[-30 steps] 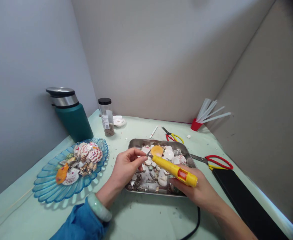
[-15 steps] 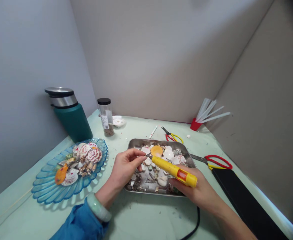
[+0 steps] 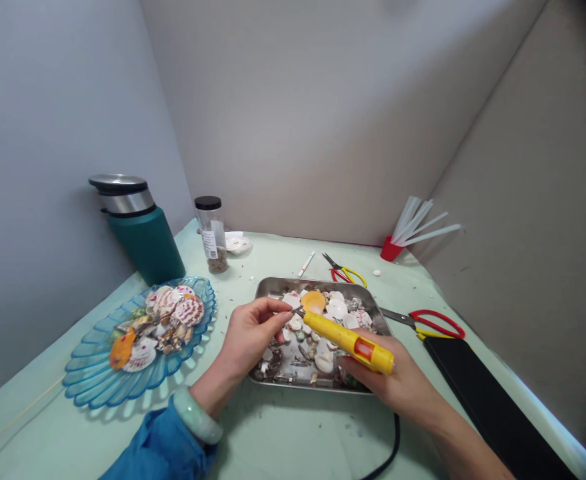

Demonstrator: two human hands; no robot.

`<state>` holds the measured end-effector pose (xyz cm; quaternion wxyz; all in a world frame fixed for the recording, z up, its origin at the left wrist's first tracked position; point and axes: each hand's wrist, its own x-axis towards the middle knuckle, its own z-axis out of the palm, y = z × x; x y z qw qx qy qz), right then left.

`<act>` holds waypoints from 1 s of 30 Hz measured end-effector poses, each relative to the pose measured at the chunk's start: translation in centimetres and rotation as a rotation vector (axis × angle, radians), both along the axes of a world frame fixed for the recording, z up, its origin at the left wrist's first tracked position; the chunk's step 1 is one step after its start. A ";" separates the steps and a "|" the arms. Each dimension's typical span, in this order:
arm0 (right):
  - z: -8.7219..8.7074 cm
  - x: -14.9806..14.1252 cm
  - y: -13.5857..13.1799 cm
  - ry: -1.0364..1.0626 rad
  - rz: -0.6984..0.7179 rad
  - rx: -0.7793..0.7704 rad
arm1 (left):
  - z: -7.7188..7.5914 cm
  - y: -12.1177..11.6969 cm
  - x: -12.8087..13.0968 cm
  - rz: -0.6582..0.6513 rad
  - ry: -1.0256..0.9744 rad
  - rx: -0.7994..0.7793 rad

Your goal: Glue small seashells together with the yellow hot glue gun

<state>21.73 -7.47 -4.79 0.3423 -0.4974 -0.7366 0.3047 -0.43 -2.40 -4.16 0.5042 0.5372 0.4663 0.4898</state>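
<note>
My right hand (image 3: 391, 377) is wrapped round a yellow hot glue gun (image 3: 345, 339) with a red window in its body. The gun points left and slightly away, above a metal tray (image 3: 317, 389) of mixed seashells. Thumb and forefinger of my left hand (image 3: 253, 331) are pinched together right at the dark nozzle (image 3: 299, 311). Whatever small thing sits between those fingertips is too small to make out. An orange shell (image 3: 313, 301) lies in the tray just behind the nozzle. The gun's handle is mostly hidden by my right hand.
Left stands a blue scalloped dish (image 3: 90, 380) of shells, with a green bottle (image 3: 147, 243) and a clear jar (image 3: 211, 233) behind. Scissors (image 3: 437, 323), smaller snips (image 3: 345, 272), a black slab (image 3: 487, 400) and a red cup (image 3: 391, 249) of glue sticks are rightward. A black cord (image 3: 395, 443) runs frontward.
Both hands and the glue gun hold almost the same pose throughout. The whole view has shifted very slightly.
</note>
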 end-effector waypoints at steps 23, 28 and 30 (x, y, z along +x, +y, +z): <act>-0.4 0.1 0.1 0.025 -0.012 -0.003 | 0.2 0.0 -0.1 -0.019 -0.024 -0.005; -0.4 0.1 0.1 0.017 -0.013 0.002 | 0.4 -0.2 -0.1 -0.024 -0.046 -0.014; -0.3 0.1 0.1 0.012 -0.012 0.004 | 0.4 -0.2 -0.1 -0.025 -0.046 -0.016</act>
